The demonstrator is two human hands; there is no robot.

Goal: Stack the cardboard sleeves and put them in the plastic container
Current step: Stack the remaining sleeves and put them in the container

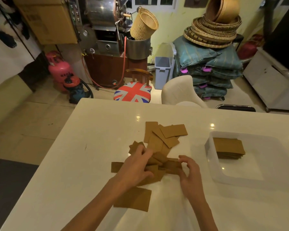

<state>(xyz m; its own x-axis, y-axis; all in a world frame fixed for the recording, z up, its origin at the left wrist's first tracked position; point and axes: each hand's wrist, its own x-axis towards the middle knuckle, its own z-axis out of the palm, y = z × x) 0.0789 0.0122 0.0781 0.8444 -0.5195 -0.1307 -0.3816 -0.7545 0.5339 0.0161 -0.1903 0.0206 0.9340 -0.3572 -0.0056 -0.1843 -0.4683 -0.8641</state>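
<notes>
Nearest the table (93,130) edge: one flat brown sleeve (133,199) lay alone, rectangular, matte card, on the glossy white top.
Left hand (135,169): fingers curled down onto the near heap (158,164), pressing or gathering sleeves; whether any was pinched could not be told.
Right hand (189,174): fingers bent and slightly apart, tips touching the heap's right end.
Near heap: overlapping sleeves, crossed at odd angles, not yet squared.
Far heap (163,135): more loose sleeves, fanned, untouched, just beyond the hands.
Container (208,147): clear plastic, shallow, rounded corners, to the right; it held one neat stack (228,147) against its left wall.
Progress, judged: one batch stowed; two heaps and the single sleeve remained, roughly half or more left.
</notes>
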